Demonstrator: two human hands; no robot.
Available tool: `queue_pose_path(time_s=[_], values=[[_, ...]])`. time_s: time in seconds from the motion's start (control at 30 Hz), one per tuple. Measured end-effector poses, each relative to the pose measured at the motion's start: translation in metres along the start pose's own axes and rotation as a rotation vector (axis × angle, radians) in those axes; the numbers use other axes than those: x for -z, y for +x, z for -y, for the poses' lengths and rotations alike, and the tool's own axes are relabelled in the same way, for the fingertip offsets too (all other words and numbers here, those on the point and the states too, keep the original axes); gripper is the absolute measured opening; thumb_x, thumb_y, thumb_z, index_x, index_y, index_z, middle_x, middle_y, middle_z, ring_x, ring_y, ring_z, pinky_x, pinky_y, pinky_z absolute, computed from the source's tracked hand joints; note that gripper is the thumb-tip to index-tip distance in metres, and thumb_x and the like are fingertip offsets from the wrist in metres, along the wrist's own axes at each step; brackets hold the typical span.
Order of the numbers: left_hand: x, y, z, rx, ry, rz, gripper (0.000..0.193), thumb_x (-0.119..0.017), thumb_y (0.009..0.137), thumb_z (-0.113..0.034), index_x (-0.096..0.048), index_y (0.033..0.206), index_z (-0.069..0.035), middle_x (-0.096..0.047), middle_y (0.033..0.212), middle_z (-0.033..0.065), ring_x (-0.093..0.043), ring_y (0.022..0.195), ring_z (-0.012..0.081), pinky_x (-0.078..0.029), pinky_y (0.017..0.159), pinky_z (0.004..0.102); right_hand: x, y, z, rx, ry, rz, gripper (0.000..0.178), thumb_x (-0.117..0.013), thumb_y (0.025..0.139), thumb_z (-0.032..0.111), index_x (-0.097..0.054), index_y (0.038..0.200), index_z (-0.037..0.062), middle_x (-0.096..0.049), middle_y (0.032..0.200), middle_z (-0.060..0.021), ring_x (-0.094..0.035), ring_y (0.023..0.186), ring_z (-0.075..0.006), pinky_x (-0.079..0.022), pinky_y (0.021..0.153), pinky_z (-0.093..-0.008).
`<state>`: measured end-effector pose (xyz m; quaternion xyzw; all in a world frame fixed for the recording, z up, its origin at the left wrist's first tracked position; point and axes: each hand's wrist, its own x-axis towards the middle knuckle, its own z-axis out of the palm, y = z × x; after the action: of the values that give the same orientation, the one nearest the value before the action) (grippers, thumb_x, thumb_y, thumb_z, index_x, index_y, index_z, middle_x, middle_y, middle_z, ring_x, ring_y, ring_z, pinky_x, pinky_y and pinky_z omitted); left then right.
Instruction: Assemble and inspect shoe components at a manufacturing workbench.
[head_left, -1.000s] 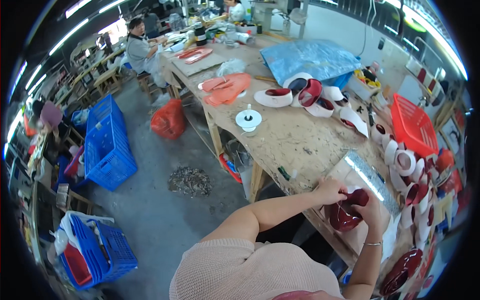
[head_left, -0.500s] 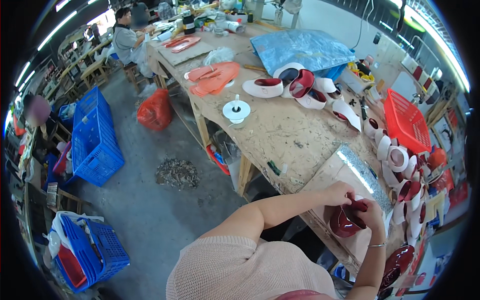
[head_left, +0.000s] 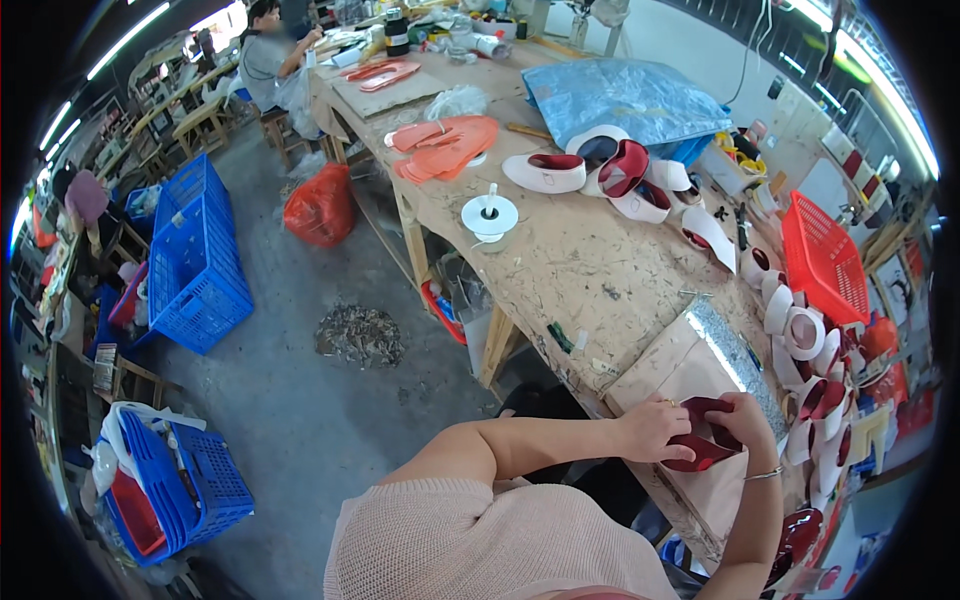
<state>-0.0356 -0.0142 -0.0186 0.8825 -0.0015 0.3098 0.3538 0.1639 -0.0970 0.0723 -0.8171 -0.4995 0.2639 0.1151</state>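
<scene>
A dark red shoe upper (head_left: 706, 450) is held between my two hands above the near right corner of the worktable. My left hand (head_left: 652, 430) closes on its left edge, and my right hand (head_left: 748, 422) grips the far right rim with bent fingers. The upper's opening gapes between them; fingertips inside it are partly hidden. Below lies a pale board (head_left: 655, 375), with a grey slab (head_left: 735, 350) bearing a shiny metal strip beside it. Another glossy dark red piece (head_left: 800, 535) sits to the right of my right forearm.
White uppers with red linings (head_left: 545, 172) stand at the table's far side, others along its right edge beside a red basket (head_left: 822, 260). A white spool (head_left: 489, 217), orange pieces (head_left: 450, 145) and a blue sheet (head_left: 625, 100) lie farther back. Blue crates (head_left: 200, 260) stand left.
The dark red upper has turned, so its opening now shows more. My left hand has moved down and left along its edge, while my right hand stays on the far rim.
</scene>
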Motion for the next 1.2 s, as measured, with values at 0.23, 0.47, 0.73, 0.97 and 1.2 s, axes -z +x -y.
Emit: queue_pose_path(time_s=[0.23, 0.47, 0.73, 0.97, 1.2], values=[[-0.007, -0.007, -0.001, -0.009, -0.084, -0.154, 0.028, -0.064, 0.083, -0.034, -0.064, 0.084, -0.006, -0.064, 0.092, 0.0107, -0.061, 0.088, 0.0284, -0.045, 0.080, 0.0390, 0.000, 0.007, -0.009, 0.072, 0.019, 0.009, 0.020, -0.072, 0.072, 0.016, -0.069, 0.088, 0.0037, -0.066, 0.072, -0.0043, -0.059, 0.067, -0.0113, -0.050, 0.065, -0.0305], [0.007, -0.004, -0.006, 0.025, 0.147, -0.017, 0.019, -0.061, 0.082, -0.019, -0.067, 0.089, -0.002, -0.066, 0.096, 0.0117, -0.058, 0.093, 0.0298, -0.044, 0.084, 0.0405, -0.012, 0.033, -0.009, 0.274, -0.231, 0.002, 0.032, -0.061, 0.083, 0.032, -0.067, 0.086, 0.0004, -0.064, 0.083, -0.0225, -0.061, 0.081, -0.0395, -0.048, 0.076, -0.0440], [0.005, -0.011, -0.014, -0.081, 0.394, 0.138, 0.038, -0.056, 0.083, -0.028, -0.062, 0.108, 0.001, -0.058, 0.110, 0.0091, -0.055, 0.096, 0.0229, -0.038, 0.083, 0.0367, -0.027, 0.020, -0.010, 0.145, -0.285, -0.130, 0.026, -0.065, 0.080, 0.027, -0.065, 0.080, 0.0007, -0.065, 0.079, -0.0200, -0.062, 0.079, -0.0374, -0.048, 0.073, -0.0444], [0.005, 0.001, -0.015, 0.032, 0.390, 0.247, 0.045, -0.054, 0.083, -0.026, -0.055, 0.121, -0.001, -0.051, 0.115, 0.0116, -0.054, 0.096, 0.0286, -0.041, 0.081, 0.0407, -0.028, 0.027, -0.004, 0.113, -0.319, -0.084, 0.025, -0.066, 0.079, 0.027, -0.066, 0.080, 0.0011, -0.065, 0.080, -0.0197, -0.063, 0.079, -0.0373, -0.048, 0.073, -0.0453], [0.005, 0.028, -0.010, 0.129, 0.309, 0.346, 0.043, -0.054, 0.083, -0.028, -0.056, 0.119, -0.003, -0.051, 0.112, 0.0133, -0.058, 0.091, 0.0330, -0.046, 0.080, 0.0440, -0.025, 0.019, -0.010, 0.122, -0.147, -0.138, 0.025, -0.070, 0.075, 0.022, -0.066, 0.087, 0.0005, -0.066, 0.081, -0.0178, -0.064, 0.079, -0.0325, -0.050, 0.072, -0.0405]])
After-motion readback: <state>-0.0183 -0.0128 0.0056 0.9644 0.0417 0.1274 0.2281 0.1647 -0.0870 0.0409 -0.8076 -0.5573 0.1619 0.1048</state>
